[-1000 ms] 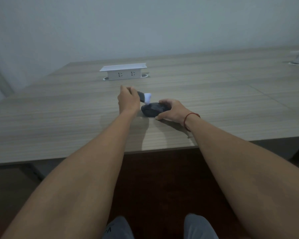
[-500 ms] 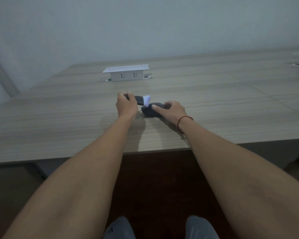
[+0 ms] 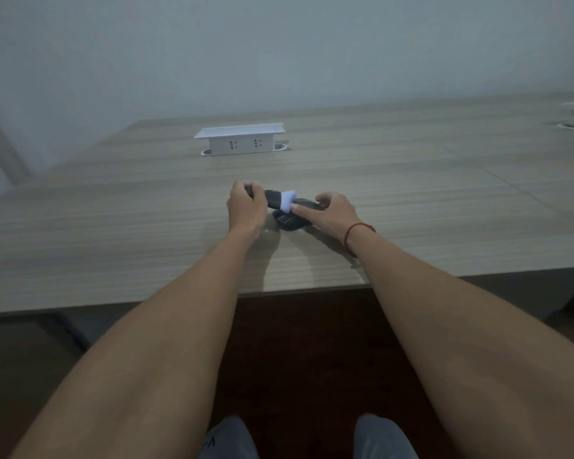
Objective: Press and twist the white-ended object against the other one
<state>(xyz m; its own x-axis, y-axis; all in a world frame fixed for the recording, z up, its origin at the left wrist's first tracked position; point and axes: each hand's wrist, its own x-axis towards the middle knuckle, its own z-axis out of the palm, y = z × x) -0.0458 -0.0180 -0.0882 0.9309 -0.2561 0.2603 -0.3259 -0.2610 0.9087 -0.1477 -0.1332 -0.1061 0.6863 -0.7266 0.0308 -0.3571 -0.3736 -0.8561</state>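
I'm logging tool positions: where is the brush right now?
In the head view the brush is mid-table, gripped at its handle by the left hand, its white bristles on the dark mouse that the right hand holds, nearer than the socket box.

I am wearing a thin red string bracelet around my right wrist, my forearms are showing bare with no sleeves, and grey trousers are covering my knees.

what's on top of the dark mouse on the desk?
The small brush has its white bristles down on the mouse, held by the left hand. The right hand covers the mouse's right side, hiding that part.
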